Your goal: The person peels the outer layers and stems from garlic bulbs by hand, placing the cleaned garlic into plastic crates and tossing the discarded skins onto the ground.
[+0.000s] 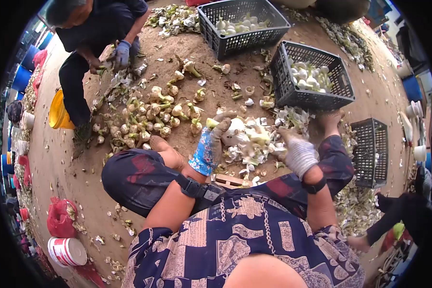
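My left hand (216,139), in a soiled glove with a blue floral cuff, is closed around a garlic bulb (234,133). The white bulb shows on the right side of the hand and its cut green stem pokes out on the left. To the right, my right hand (296,150) wears a grey-white knit glove with dirty fingers. Its thumb and fingers are apart, and I see nothing held in it. Between and below both hands lies a heap of peeled garlic skins (249,151). Left of my left hand spreads a pile of untrimmed garlic bulbs (153,113) with stems.
Two black crates, one behind (221,44) and one at right (285,91), hold trimmed white bulbs. Another crate (369,153) stands by my right knee. A co-worker (101,29) handles garlic at upper left beside a yellow bucket (60,111). A white-red bucket (68,252) is at lower left.
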Motion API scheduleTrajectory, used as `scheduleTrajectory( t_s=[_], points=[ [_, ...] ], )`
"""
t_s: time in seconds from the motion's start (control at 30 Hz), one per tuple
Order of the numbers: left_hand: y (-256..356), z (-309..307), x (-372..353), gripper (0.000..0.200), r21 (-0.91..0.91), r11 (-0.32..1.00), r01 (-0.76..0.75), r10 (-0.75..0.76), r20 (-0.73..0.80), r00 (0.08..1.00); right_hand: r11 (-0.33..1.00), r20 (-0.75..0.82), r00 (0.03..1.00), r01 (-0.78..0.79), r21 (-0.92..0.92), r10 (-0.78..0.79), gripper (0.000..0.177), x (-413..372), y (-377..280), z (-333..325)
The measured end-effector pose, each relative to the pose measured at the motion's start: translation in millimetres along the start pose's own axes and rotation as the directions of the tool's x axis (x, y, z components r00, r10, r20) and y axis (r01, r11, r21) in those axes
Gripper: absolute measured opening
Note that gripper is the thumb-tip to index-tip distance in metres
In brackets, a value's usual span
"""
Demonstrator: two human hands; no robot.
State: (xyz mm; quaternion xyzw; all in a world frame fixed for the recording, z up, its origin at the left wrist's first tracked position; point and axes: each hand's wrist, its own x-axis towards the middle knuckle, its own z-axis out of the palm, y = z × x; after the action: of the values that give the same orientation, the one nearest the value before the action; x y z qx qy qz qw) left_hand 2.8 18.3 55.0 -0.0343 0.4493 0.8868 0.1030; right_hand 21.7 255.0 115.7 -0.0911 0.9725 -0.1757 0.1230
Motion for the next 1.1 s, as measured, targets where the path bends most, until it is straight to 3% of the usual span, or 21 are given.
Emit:
scheduleTrajectory(
  t_s=[0.03, 0.1, 0.13, 0.17, 0.2, 0.3, 0.43, 0.47, 0.5, 0.57, 0.6, 0.63, 0.67, 0.7, 0.73, 0.77, 0.83, 0.9, 0.97, 1.03, 1.1],
  points=[
    [-3, 4, -2, 0.039, -0.009, 1.0, 0.009, -0.009, -0.002, 1.0, 0.955, -0.076, 0.995, 0.084, 0.285, -0.065, 0.046, 3, -11, 8],
    [-2, 10, -10, 0.034, 0.187, 0.972, 0.142, -0.128, -0.085, 0.988, 0.89, -0.124, 0.992, 0.083, 0.448, -0.031, 0.029, 11, -45, 20],
    [-14, -1, -6, 0.031, 0.414, 0.91, -0.036, 0.027, 0.027, 0.999, 0.928, -0.122, 0.991, 0.103, 0.359, -0.063, 0.025, 18, -56, 29],
    [-22, -2, -9, 0.03, 0.62, 0.73, -0.288, 0.263, 0.133, 0.955, 0.957, -0.116, 0.989, 0.124, 0.263, -0.096, 0.021, 25, -60, 40],
    [-27, -4, -7, 0.03, 0.63, 0.726, -0.274, 0.287, 0.083, 0.954, 0.959, -0.152, 0.979, 0.17, 0.225, -0.138, 0.03, 31, -60, 49],
    [-24, -2, -9, 0.029, 0.746, 0.644, -0.171, 0.319, -0.059, 0.946, 0.945, -0.016, 0.991, 0.133, 0.298, -0.134, 0.026, 35, -58, 62],
    [-28, -7, -9, 0.029, 0.879, 0.441, -0.182, 0.384, -0.001, 0.923, 0.981, -0.019, 0.997, 0.081, 0.176, -0.079, 0.024, 34, -59, 76],
    [-26, -8, -8, 0.031, 0.82, 0.553, -0.151, 0.313, -0.036, 0.949, 0.981, -0.041, 0.997, 0.069, 0.18, -0.062, 0.023, 34, -60, 76],
    [-25, -8, -8, 0.031, 0.819, 0.553, -0.151, 0.31, -0.034, 0.95, 0.981, -0.063, 0.997, 0.061, 0.184, -0.05, 0.022, 35, -61, 75],
    [-15, -7, -9, 0.032, 0.721, 0.693, 0.012, 0.089, -0.102, 0.991, 0.984, -0.032, 0.999, 0.041, 0.175, -0.036, 0.021, 40, -57, 73],
    [-19, -15, -5, 0.033, 0.654, 0.748, -0.108, 0.143, 0.0, 0.99, 0.979, -0.066, 0.998, 0.0, 0.206, 0.013, 0.02, 43, -53, 75],
    [-19, -16, -8, 0.033, 0.656, 0.747, -0.107, 0.144, -0.002, 0.99, 0.971, -0.099, 0.993, -0.041, 0.237, 0.067, 0.02, 47, -46, 76],
    [-6, -3, -13, 0.035, 0.428, 0.902, -0.062, 0.059, 0.019, 0.998, 0.994, -0.066, 0.995, -0.073, 0.087, 0.079, 0.02, 51, -36, 79],
    [2, 5, -15, 0.037, 0.17, 0.985, 0.004, -0.015, 0.062, 0.998, 0.994, -0.068, 0.995, -0.073, 0.086, 0.079, 0.02, 48, -31, 77],
    [4, 6, -15, 0.039, -0.027, 0.998, 0.058, -0.057, 0.038, 0.998, 0.996, -0.029, 0.998, -0.054, 0.066, 0.056, 0.019, 43, -26, 76],
    [5, 2, -15, 0.039, -0.029, 0.998, 0.052, -0.052, 0.023, 0.998, 0.998, 0.018, 0.999, -0.028, 0.049, 0.028, 0.018, 36, -22, 77],
    [9, -8, -12, 0.04, -0.497, 0.863, 0.087, -0.084, 0.029, 0.996, 0.93, 0.105, 0.982, 0.112, 0.349, -0.158, 0.016, 2, -10, 64],
    [9, -18, -6, 0.04, -0.611, 0.788, 0.068, -0.108, -0.028, 0.994, 0.725, 0.431, 0.883, -0.172, 0.667, -0.187, 0.014, -36, -26, -2],
    [16, -25, -1, 0.037, -0.734, 0.661, 0.16, -0.235, 0.0, 0.972, 0.389, 0.062, 0.839, 0.185, 0.902, -0.541, 0.012, -65, 10, -4],
    [22, -15, 2, 0.036, -0.77, 0.632, 0.093, -0.266, -0.102, 0.959, 0.547, 0.175, 0.92, 0.049, 0.836, -0.35, 0.011, -69, 0, -28],
    [29, -6, 3, 0.033, -0.765, 0.633, 0.115, -0.306, -0.111, 0.946, 0.954, 0.104, 0.991, 0.051, 0.297, -0.086, 0.02, -38, 14, 17]
  ],
)
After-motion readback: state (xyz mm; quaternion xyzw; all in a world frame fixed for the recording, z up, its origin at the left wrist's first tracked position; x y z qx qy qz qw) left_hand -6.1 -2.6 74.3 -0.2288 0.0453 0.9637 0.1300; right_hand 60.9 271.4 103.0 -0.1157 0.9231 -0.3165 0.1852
